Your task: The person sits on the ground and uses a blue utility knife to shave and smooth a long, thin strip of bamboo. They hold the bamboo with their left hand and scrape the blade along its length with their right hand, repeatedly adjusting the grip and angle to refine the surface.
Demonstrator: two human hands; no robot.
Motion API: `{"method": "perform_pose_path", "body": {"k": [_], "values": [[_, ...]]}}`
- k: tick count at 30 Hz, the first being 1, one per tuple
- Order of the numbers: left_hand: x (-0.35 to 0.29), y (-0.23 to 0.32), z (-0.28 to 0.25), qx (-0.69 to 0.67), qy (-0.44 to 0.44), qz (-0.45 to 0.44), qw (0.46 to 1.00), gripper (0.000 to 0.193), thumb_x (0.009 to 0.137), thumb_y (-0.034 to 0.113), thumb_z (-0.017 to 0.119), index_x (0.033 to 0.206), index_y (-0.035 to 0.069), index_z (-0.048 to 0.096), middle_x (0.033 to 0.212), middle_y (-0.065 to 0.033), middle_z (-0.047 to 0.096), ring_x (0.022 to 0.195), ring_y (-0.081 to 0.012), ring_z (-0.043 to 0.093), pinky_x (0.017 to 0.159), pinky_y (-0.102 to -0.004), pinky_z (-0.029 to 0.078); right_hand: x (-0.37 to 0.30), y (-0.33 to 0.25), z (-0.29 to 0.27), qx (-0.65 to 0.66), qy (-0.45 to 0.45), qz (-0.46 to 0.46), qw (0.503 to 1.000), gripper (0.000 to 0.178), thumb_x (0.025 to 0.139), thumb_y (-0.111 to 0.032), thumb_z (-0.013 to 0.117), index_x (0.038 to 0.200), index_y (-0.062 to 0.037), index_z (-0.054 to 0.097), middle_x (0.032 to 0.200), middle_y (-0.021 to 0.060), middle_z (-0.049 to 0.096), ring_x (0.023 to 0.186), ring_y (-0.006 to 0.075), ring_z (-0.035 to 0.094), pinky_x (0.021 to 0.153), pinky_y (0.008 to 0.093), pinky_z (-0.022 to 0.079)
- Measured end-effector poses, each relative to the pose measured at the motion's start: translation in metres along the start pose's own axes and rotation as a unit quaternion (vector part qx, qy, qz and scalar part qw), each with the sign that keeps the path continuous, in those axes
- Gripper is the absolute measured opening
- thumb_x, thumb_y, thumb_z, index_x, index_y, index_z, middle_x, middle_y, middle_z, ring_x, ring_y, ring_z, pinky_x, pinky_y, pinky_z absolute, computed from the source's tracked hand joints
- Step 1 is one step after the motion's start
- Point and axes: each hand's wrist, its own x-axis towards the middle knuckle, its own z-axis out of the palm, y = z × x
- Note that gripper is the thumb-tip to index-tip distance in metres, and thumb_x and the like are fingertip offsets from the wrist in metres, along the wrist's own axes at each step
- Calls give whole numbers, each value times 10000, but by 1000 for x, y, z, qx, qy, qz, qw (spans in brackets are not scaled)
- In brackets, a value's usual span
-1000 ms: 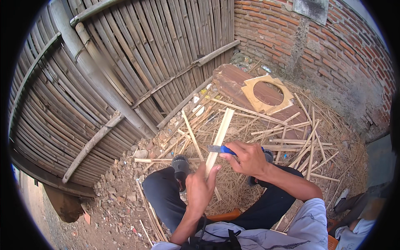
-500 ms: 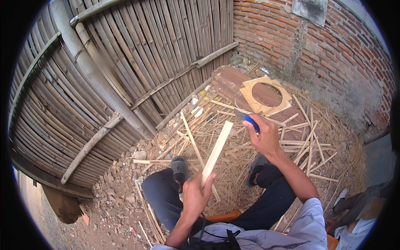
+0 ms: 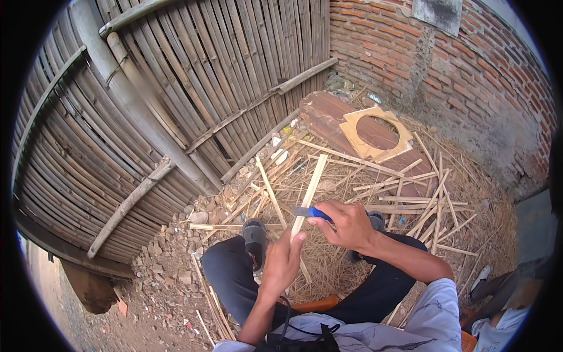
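My left hand [image 3: 280, 265] is closed round the lower end of a pale, flat bamboo strip [image 3: 312, 179], which points up and away from me. In my right hand [image 3: 347, 224] is a knife with a blue handle [image 3: 321, 213]. Its short blade [image 3: 300, 210] lies across the strip, a little above my left hand. Whether the edge has cut into the strip I cannot tell. Beneath my hands, between my feet, shavings and thin slivers [image 3: 328, 258] cover the ground.
Several split strips [image 3: 437, 205] lie crossed at the right. Behind them is a brown board [image 3: 328, 114] with a cut-out cardboard piece [image 3: 347, 130] on it. A bamboo fence [image 3: 193, 76] stands left, a brick wall [image 3: 469, 76] right. Another person's leg [image 3: 492, 287] shows at lower right.
My right hand has come down and left with the knife, from beside the strip's far end onto the strip. The strip in my left hand now stands slightly steeper.
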Motion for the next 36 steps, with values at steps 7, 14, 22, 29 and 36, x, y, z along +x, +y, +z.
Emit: {"method": "perform_pose_path", "body": {"k": [7,14,22,29,36], "values": [[9,-11,5,-23,-9,11,1000,426,1166,351,541,1072,-48,657,668,-216,552,588,-372,527,621,-499,439,-3,-1,2,-5,-21,3,1000,226,945,-205,804,1067,-35,719,891,134,746,698,346,740,585,431,565],[8,-12,5,-26,-8,2,1000,465,1170,373,522,1032,-47,664,663,-211,543,588,-341,519,622,-488,441,-1,-3,0,-17,-29,11,999,221,946,-215,810,1068,-46,738,875,126,749,689,344,742,579,429,565],[-10,-16,-6,33,-13,7,999,396,1154,321,564,1051,-47,670,644,-238,547,562,-404,556,597,-497,445,22,29,-26,-74,86,81,990,243,1038,-274,736,1089,-37,740,846,142,752,644,323,735,561,423,548],[-16,-3,-11,41,17,-11,999,359,1131,297,622,1065,-48,697,639,-225,604,573,-430,622,574,-486,469,22,41,-43,-21,127,124,984,286,1084,-280,685,1102,2,731,748,146,700,597,260,659,585,382,496],[-3,2,-3,90,47,43,994,361,1090,326,695,1073,-34,714,651,-233,645,599,-440,676,561,-500,481,22,42,-29,311,16,271,911,396,1054,-331,753,1270,1,724,969,35,775,769,89,616,731,296,489]]}}
